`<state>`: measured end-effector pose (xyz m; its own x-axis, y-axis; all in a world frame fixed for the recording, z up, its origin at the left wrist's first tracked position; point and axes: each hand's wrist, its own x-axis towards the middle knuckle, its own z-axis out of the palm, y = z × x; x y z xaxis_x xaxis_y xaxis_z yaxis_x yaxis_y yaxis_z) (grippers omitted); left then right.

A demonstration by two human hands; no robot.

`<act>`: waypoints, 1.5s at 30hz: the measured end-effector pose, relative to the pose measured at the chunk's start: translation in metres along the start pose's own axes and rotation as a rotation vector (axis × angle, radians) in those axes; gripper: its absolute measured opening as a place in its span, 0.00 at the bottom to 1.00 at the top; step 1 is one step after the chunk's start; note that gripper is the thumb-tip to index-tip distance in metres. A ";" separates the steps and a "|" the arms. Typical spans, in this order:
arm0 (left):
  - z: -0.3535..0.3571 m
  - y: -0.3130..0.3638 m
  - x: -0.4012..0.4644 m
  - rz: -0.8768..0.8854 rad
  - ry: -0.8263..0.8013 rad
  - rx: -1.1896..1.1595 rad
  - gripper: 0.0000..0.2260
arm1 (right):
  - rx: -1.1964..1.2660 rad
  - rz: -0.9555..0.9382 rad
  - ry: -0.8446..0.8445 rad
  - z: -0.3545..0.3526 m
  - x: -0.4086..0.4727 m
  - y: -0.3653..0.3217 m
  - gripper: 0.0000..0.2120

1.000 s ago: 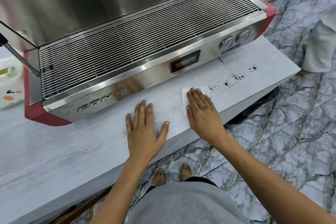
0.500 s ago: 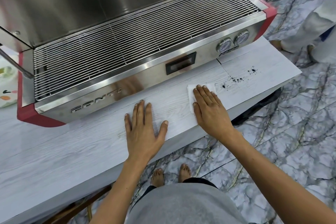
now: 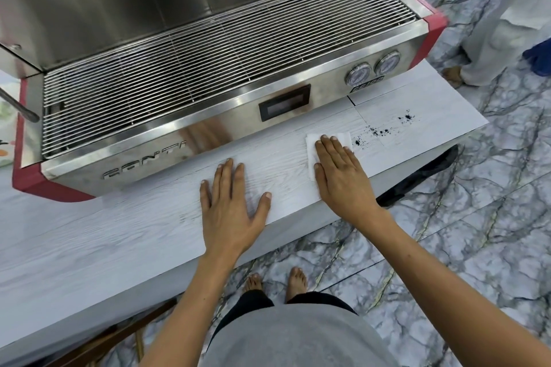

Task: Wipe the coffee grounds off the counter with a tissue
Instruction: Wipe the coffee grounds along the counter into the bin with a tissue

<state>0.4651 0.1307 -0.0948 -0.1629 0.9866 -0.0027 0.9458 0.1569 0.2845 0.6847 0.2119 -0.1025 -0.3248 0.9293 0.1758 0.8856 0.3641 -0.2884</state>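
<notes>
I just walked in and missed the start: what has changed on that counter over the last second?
The right hand, flat on the tissue, has slid it along the counter towards the coffee grounds, so its edge now nearly reaches the nearest specks. Nothing was picked up or let go. The left hand stays flat on the counter, and the grounds lie unwiped beside the coffee machine.

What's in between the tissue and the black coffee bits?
Only bare white counter, seen in the head view. The tissue under the right hand stops just short of the nearest coffee grounds.
</notes>
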 end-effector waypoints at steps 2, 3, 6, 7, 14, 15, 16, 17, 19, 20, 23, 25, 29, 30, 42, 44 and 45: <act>0.000 0.000 0.000 0.000 0.000 0.003 0.35 | -0.002 0.000 0.001 0.000 0.000 0.000 0.24; 0.000 0.000 0.000 0.000 -0.003 0.005 0.35 | -0.001 0.002 -0.001 0.000 0.000 0.000 0.24; -0.001 0.000 0.000 -0.001 -0.008 0.009 0.36 | 0.007 0.011 -0.006 0.001 0.002 -0.001 0.24; -0.001 -0.001 0.000 -0.003 -0.010 0.009 0.36 | 0.009 0.013 -0.008 0.000 0.004 -0.001 0.24; -0.001 -0.002 0.001 0.012 -0.016 -0.001 0.35 | 0.008 0.077 -0.031 -0.004 0.011 0.006 0.27; -0.001 -0.002 0.001 0.015 -0.016 0.003 0.36 | 0.004 0.080 -0.030 -0.004 0.010 0.007 0.27; -0.001 -0.002 0.001 0.016 -0.016 0.005 0.36 | 0.002 0.083 -0.030 -0.004 0.008 0.008 0.26; 0.000 -0.003 0.001 0.016 -0.015 0.004 0.36 | 0.000 0.086 -0.030 -0.004 0.007 0.007 0.26; 0.000 -0.003 0.001 0.014 -0.013 -0.004 0.35 | 0.000 0.093 -0.030 -0.003 0.004 0.004 0.26; 0.000 -0.002 0.001 0.014 -0.013 -0.008 0.35 | 0.002 0.092 -0.029 -0.002 0.003 0.002 0.25; -0.001 -0.002 0.001 0.019 -0.021 -0.011 0.36 | 0.014 0.079 -0.033 -0.003 0.004 0.001 0.25; -0.001 -0.002 0.000 0.025 -0.019 -0.016 0.36 | 0.019 0.078 -0.044 -0.004 0.007 0.003 0.26; -0.001 -0.003 0.001 0.036 -0.026 -0.032 0.36 | 0.015 0.114 -0.039 -0.005 0.011 0.006 0.26; -0.001 -0.003 0.001 0.041 -0.028 -0.039 0.36 | 0.013 0.123 -0.032 -0.004 0.011 0.006 0.26; 0.000 0.004 0.012 0.100 -0.035 -0.065 0.35 | -0.006 0.147 -0.017 -0.003 0.002 0.002 0.26; 0.001 0.009 0.013 0.100 -0.030 -0.069 0.35 | -0.009 0.138 -0.018 -0.004 0.002 0.003 0.26; 0.002 0.011 0.014 0.099 -0.029 -0.071 0.35 | -0.009 0.132 -0.018 -0.004 0.002 0.004 0.26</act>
<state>0.4737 0.1466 -0.0938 -0.0603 0.9982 0.0009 0.9345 0.0562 0.3514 0.6890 0.2146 -0.0993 -0.2108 0.9701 0.1199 0.9241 0.2378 -0.2992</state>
